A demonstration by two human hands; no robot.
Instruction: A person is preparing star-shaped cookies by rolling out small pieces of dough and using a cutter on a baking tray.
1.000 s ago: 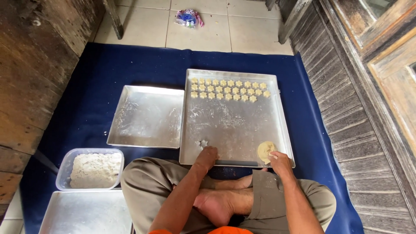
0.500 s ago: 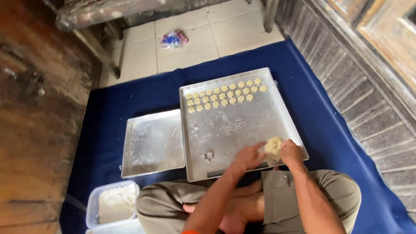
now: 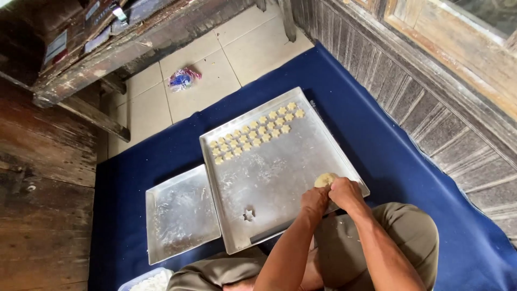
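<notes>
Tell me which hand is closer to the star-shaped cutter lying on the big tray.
Left. The left hand is just right of the star-shaped cutter on the big tray; the right hand sits farther right, both gripping the dough lump.

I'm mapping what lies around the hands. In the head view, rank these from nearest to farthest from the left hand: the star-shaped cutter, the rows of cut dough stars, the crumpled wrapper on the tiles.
1. Star-shaped cutter: on the big tray, just left of the left hand.
2. Rows of cut dough stars: along the tray's far edge.
3. Crumpled wrapper: on the tiled floor beyond the blue mat.
</notes>
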